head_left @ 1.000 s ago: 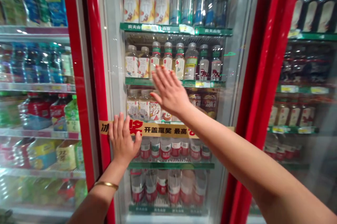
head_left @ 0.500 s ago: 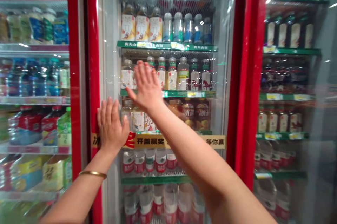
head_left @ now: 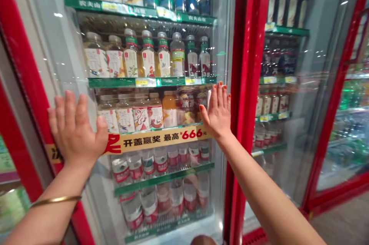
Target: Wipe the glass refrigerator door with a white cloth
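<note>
My left hand [head_left: 75, 129] lies flat with spread fingers on the glass door [head_left: 69, 53] of a red-framed drinks fridge, near the door's left red frame [head_left: 27, 83]. My right hand [head_left: 217, 112] presses open on the same pane, beside the right red frame [head_left: 245, 83]. Neither hand holds anything. Behind the glass, green-edged shelves carry rows of bottled drinks [head_left: 147, 55]. A yellow promotional strip [head_left: 157, 140] runs across the door, its left end hidden behind my left hand. A gold bangle [head_left: 56, 200] circles my left wrist.
Another glass fridge door [head_left: 284, 57] with stocked shelves stands to the right, and a further red-framed unit [head_left: 343, 122] lies beyond it. Floor [head_left: 343, 222] shows at the lower right. A dark rounded shape [head_left: 201, 240] is cut off at the bottom edge.
My hands have spread apart across the glass, the left moving left and the right moving right and lower. The view has shifted, bringing the door's left frame and the floor into sight.
</note>
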### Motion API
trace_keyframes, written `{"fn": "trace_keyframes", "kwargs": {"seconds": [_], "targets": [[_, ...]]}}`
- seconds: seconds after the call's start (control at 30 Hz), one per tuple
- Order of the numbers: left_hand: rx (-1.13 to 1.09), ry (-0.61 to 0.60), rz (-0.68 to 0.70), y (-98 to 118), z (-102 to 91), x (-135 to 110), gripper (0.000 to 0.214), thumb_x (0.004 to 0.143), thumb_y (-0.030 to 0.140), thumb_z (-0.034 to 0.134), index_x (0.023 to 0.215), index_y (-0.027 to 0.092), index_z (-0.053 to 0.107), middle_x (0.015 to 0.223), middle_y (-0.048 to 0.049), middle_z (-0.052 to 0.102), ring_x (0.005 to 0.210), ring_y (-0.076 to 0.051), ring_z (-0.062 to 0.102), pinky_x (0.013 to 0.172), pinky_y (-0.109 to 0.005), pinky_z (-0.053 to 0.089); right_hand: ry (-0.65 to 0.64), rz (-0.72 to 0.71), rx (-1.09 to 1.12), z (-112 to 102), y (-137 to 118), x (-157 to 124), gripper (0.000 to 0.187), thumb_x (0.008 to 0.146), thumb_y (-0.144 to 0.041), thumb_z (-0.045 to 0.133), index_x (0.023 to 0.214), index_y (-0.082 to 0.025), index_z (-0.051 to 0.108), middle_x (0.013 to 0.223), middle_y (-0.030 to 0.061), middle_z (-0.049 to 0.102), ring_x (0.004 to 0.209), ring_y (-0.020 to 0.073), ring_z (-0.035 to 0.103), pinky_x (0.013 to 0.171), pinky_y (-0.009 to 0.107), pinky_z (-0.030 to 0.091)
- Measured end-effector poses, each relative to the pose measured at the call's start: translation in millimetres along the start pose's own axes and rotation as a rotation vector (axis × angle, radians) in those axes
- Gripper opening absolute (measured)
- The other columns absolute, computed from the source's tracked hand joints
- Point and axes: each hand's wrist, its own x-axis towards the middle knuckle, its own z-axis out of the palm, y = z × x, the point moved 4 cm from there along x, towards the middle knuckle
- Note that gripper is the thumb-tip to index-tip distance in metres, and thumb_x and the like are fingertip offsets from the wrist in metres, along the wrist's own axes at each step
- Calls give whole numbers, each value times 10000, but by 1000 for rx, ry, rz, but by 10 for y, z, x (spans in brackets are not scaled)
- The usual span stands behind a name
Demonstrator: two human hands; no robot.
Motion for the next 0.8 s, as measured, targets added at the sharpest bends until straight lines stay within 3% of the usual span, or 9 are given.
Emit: {"fn": "trace_keyframes", "kwargs": {"seconds": [0.1, 0.2, 0.4, 0.57, 0.67, 0.8], "targets": [[-22, -19, -17, -28, 19, 6, 815, 1057, 506, 548, 1784, 253, 278, 1885, -95, 226, 1774, -330, 147, 1439, -663, 102, 16, 16, 9, 73, 42, -476, 875, 1118, -516, 374, 1815, -154, -11, 1898, 171, 127, 1780, 294, 70, 1426, 621, 197], [-38, -72, -60, -64, 37, 39, 842, 1041, 491, 548, 1772, 171, 279, 1895, -108, 179, 1772, -377, 109, 1411, -730, 77, 1, 42, 54, 103, 60, -715, 840, 1100, -496, 368, 1813, -144, 98, 1879, 195, 205, 1776, 300, 116, 1417, 637, 202], [-63, -209, -105, -52, 37, -43, 913, 1010, 441, 576, 1763, 68, 218, 1903, -158, 69, 1772, -406, -9, 1408, -740, 15, -135, 110, 155, 81, 57, -706, 798, 1056, -472, 367, 1761, -102, 309, 1856, 213, 274, 1768, 294, 163, 1422, 619, 167], [-88, -227, -139, 22, -16, -261, 900, 1007, 445, 625, 1737, 52, 274, 1892, -183, 122, 1766, -420, 70, 1412, -737, 48, -124, 127, 164, 13, 18, -682, 764, 1029, -406, 362, 1723, -89, 391, 1834, 210, 334, 1755, 268, 213, 1424, 575, 190], [-88, -210, -153, 45, -36, -285, 853, 1016, 471, 589, 1709, 45, 331, 1883, -179, 181, 1762, -417, 108, 1405, -739, 67, -154, 109, 160, -6, 38, -696, 757, 1033, -391, 340, 1723, -86, 391, 1837, 204, 332, 1760, 262, 197, 1426, 575, 187], [-21, -277, -88, 0, -13, -263, 939, 1029, 520, 539, 1714, -36, 216, 1889, -211, 101, 1761, -433, 14, 1388, -741, 28, -164, 109, 159, 15, 81, -695, 767, 1057, -402, 296, 1755, -84, 324, 1865, 181, 267, 1776, 265, 115, 1434, 592, 126]]}}
